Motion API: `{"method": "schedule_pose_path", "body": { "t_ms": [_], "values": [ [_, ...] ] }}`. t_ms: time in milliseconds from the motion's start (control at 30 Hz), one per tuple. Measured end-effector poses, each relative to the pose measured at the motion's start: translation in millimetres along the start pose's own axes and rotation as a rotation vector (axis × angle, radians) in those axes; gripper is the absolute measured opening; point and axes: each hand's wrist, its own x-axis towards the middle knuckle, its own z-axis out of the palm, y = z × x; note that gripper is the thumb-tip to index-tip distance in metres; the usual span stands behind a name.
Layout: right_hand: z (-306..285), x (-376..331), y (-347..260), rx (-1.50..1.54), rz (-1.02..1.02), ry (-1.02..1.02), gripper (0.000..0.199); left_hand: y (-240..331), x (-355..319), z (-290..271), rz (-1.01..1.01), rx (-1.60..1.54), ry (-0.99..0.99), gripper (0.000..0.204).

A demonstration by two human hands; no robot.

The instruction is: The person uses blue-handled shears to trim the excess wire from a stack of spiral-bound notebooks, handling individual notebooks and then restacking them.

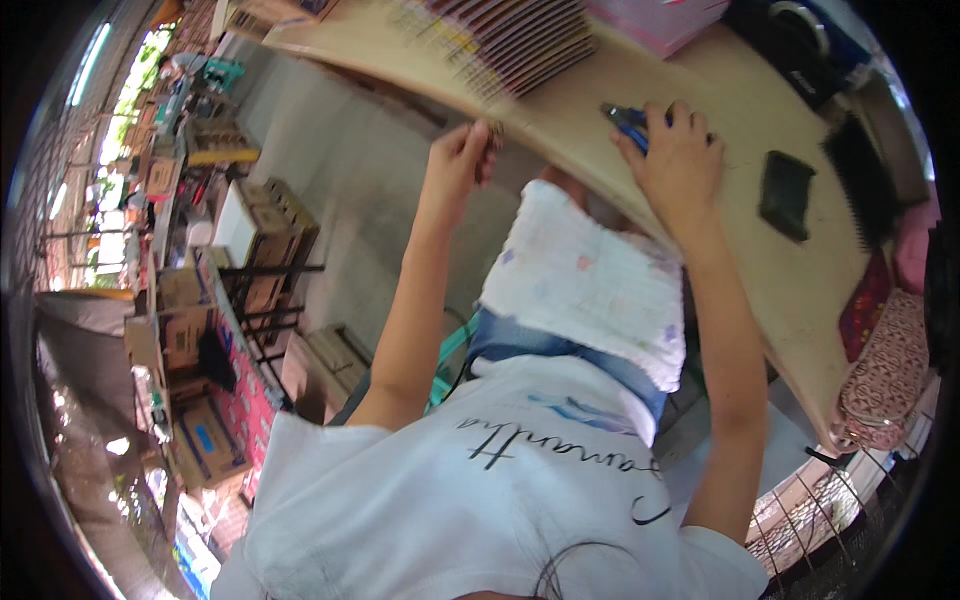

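My right hand (682, 165) rests on the tabletop, its fingers curled over blue-handled pliers (628, 124) whose dark metal jaws point to the left. Just off the table's near edge, my left hand (463, 160) is closed in a pinch. Something small and dark shows at its fingertips, too small to name. A row of thin, brownish parallel strips (520, 45) lies on the table beyond my left hand. A white cloth with small coloured prints (590, 270) is spread over my lap.
The pale wooden table (735, 270) carries a dark rectangular block (787, 194), a black comb-like strip (858, 180), a pink box (655, 22) and a patterned pouch (882, 375). Cardboard boxes (265, 235) stand across the floor to the left. Wire mesh (820, 520) lies at lower right.
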Motion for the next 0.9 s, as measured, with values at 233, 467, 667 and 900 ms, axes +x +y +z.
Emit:
{"method": "schedule_pose_path", "body": {
  "t_ms": [233,467,667,900],
  "values": [
    [1.0,2.2,38.4,0.063,-0.062,0.118,0.047,158.8,3.3,161.5,0.722,-0.193,-0.371,0.027],
    [-7.4,7.8,16.9,0.101,-0.176,0.191,0.042,282.7,184.7,316.4,1.19,0.049,0.011,0.073],
    [40.6,-5.9,61.9,0.395,-0.037,0.298,0.036,172.6,8.0,238.9,1.417,-0.025,-0.26,0.046],
    [-12.2,13.1,-23.4,0.361,-0.036,0.035,0.041,-7.8,-12.2,29.8,0.381,-0.031,0.579,0.041]
  ]
}}
